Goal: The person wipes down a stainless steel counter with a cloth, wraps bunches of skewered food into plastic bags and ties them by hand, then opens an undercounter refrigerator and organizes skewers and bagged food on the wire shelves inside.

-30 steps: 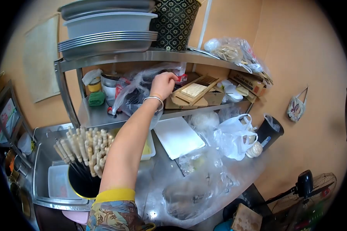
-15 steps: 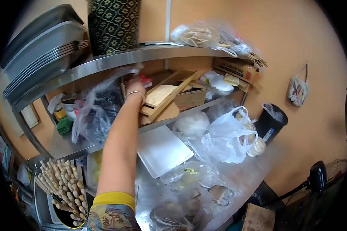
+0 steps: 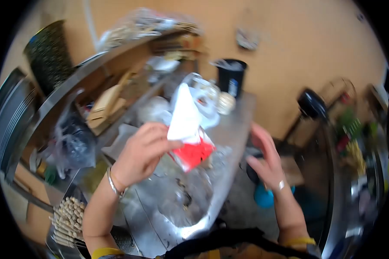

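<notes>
My left hand (image 3: 145, 151) is closed on the edge of a white and red packet (image 3: 193, 152), held up over the metal table. The packet's upper part is white and comes to a point, its lower part is bright red, and motion blur hides any print. To the right, past the table's edge, my right hand (image 3: 267, 160) is open, thumb apart from the fingers, with nothing in it. Under the packet, crumpled clear plastic bags (image 3: 183, 198) lie on the metal table (image 3: 149, 211).
A metal shelf (image 3: 52, 101) at left carries a patterned bin (image 3: 49, 54) and bagged sticks; wooden trays (image 3: 106, 103) sit below it. A black bin (image 3: 231, 77) stands at the table's far end beside a white carrier bag (image 3: 209, 110). Several wooden-handled sticks (image 3: 69, 218) fill a container at lower left.
My left hand has drawn back from the lower shelf and now holds the white and red packet over the table. My right hand has come into view. The camera has turned right.
</notes>
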Available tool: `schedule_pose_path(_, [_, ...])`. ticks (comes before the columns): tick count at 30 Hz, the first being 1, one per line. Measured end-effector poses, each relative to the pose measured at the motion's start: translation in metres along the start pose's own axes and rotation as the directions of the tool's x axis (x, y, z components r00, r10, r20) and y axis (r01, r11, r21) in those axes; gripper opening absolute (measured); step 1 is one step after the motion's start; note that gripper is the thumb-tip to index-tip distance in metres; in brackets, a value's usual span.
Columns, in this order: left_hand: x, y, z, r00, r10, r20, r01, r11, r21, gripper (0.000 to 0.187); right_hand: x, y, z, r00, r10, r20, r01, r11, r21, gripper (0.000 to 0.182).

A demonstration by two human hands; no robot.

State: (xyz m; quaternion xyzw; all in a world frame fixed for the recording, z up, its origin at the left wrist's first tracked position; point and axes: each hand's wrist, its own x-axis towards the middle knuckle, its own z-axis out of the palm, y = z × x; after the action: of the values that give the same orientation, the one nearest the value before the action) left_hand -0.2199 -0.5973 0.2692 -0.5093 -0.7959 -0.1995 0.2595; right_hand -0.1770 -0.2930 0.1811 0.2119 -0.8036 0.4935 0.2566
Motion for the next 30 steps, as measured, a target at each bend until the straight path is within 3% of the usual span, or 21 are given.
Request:
schedule_pose_path(1, [0.004, 0.022, 0.011, 0.995, 0.056, 0.083, -0.051, 0.996, -0.070, 0.037, 0.008, -0.010, -0.006, 0.992, -0.121, 0.019, 0.121, 0.993, 0.020, 0.072])
schedule_pose_path(2, [0.010, 0.042, 0.019, 0.979, 0.105, 0.175, -0.078, 0.985, -0.151, 0.043, 0.009, -0.025, -0.010, 0.988, -0.113, 0.107, 0.095, 0.983, 0.159, 0.077])
schedule_pose_path(3, [0.014, 0.059, 0.029, 0.974, 0.152, 0.166, -0.119, 0.973, -0.196, 0.045, 0.001, -0.028, -0.009, 0.985, -0.149, 0.087, 0.108, 0.928, 0.356, 0.067])
schedule_pose_path(4, [0.016, 0.074, 0.038, 0.969, 0.194, 0.152, -0.156, 0.960, -0.234, 0.046, -0.013, -0.031, -0.017, 0.991, -0.121, 0.051, 0.097, 0.937, 0.334, 0.067])
schedule_pose_path(6, [0.018, 0.096, 0.052, 0.959, 0.237, 0.157, -0.178, 0.932, -0.316, 0.046, -0.036, -0.036, -0.035, 0.878, -0.052, 0.476, -0.120, 0.938, 0.325, 0.048])
schedule_pose_path(7, [0.019, 0.107, 0.058, 0.959, 0.238, 0.155, -0.167, 0.914, -0.369, 0.046, -0.049, -0.038, -0.043, 0.887, -0.029, 0.460, -0.131, 0.941, 0.313, 0.048])
schedule_pose_path(9, [0.022, 0.128, 0.071, 0.944, 0.278, 0.175, -0.186, 0.891, -0.414, 0.046, -0.078, -0.038, -0.055, 0.889, 0.155, 0.431, -0.376, 0.784, 0.494, 0.025])
schedule_pose_path(10, [0.022, 0.139, 0.078, 0.935, 0.296, 0.196, -0.185, 0.878, -0.442, 0.046, -0.092, -0.037, -0.059, 0.892, 0.174, 0.416, -0.383, 0.780, 0.495, 0.025])
schedule_pose_path(12, [0.027, 0.159, 0.094, 0.930, 0.303, 0.210, -0.173, 0.862, -0.477, 0.042, -0.113, -0.034, -0.073, 0.971, 0.145, 0.189, -0.230, 0.783, 0.579, 0.014])
schedule_pose_path(14, [0.033, 0.179, 0.113, 0.950, 0.213, 0.230, -0.058, 0.840, -0.540, 0.035, -0.136, -0.030, -0.105, 0.964, 0.262, 0.049, -0.239, 0.766, 0.597, 0.013])
schedule_pose_path(16, [0.043, 0.197, 0.131, 0.962, 0.189, 0.197, -0.057, 0.845, -0.532, 0.029, -0.161, -0.023, -0.143, 0.914, 0.398, -0.078, -0.188, 0.587, 0.788, 0.018])
schedule_pose_path(18, [0.054, 0.209, 0.146, 0.934, 0.259, 0.247, -0.095, 0.844, -0.528, 0.029, -0.185, -0.019, -0.174, 0.780, 0.495, -0.382, 0.094, 0.512, 0.854, 0.020])
schedule_pose_path(20, [0.067, 0.228, 0.166, 0.923, 0.313, 0.223, -0.139, 0.813, -0.566, 0.029, -0.200, -0.013, -0.227, 0.662, 0.540, -0.520, 0.093, 0.629, 0.772, 0.022])
schedule_pose_path(21, [0.074, 0.238, 0.174, 0.916, 0.350, 0.197, -0.176, 0.790, -0.587, 0.028, -0.211, -0.021, -0.250, 0.666, 0.529, -0.526, 0.052, 0.670, 0.740, 0.024])
schedule_pose_path(22, [0.082, 0.248, 0.180, 0.911, 0.359, 0.203, -0.176, 0.784, -0.596, 0.028, -0.223, -0.038, -0.271, 0.722, 0.578, -0.381, -0.116, 0.643, 0.757, 0.025])
schedule_pose_path(24, [0.099, 0.266, 0.188, 0.906, 0.383, 0.181, -0.235, 0.809, -0.538, 0.027, -0.246, -0.059, -0.284, 0.903, 0.398, -0.162, -0.205, 0.731, 0.651, 0.028])
schedule_pose_path(25, [0.107, 0.272, 0.193, 0.896, 0.409, 0.173, -0.267, 0.807, -0.527, 0.028, -0.254, -0.053, -0.285, 0.941, 0.323, -0.098, -0.218, 0.802, 0.556, 0.030])
schedule_pose_path(26, [0.113, 0.279, 0.198, 0.895, 0.409, 0.175, -0.266, 0.807, -0.526, 0.028, -0.260, -0.048, -0.286, 0.967, 0.252, -0.025, -0.214, 0.865, 0.453, 0.033])
schedule_pose_path(27, [0.119, 0.285, 0.204, 0.889, 0.422, 0.176, -0.293, 0.821, -0.490, 0.029, -0.257, -0.054, -0.283, 0.958, 0.285, 0.022, -0.270, 0.877, 0.398, 0.037])
schedule_pose_path(28, [0.125, 0.292, 0.210, 0.882, 0.437, 0.177, -0.322, 0.832, -0.452, 0.030, -0.253, -0.074, -0.287, 0.859, 0.494, 0.134, -0.507, 0.782, 0.362, 0.041])
schedule_pose_path(30, [0.134, 0.306, 0.219, 0.873, 0.457, 0.174, -0.342, 0.825, -0.449, 0.031, -0.257, -0.049, -0.279, 0.935, 0.345, 0.080, -0.354, 0.921, 0.163, 0.044])
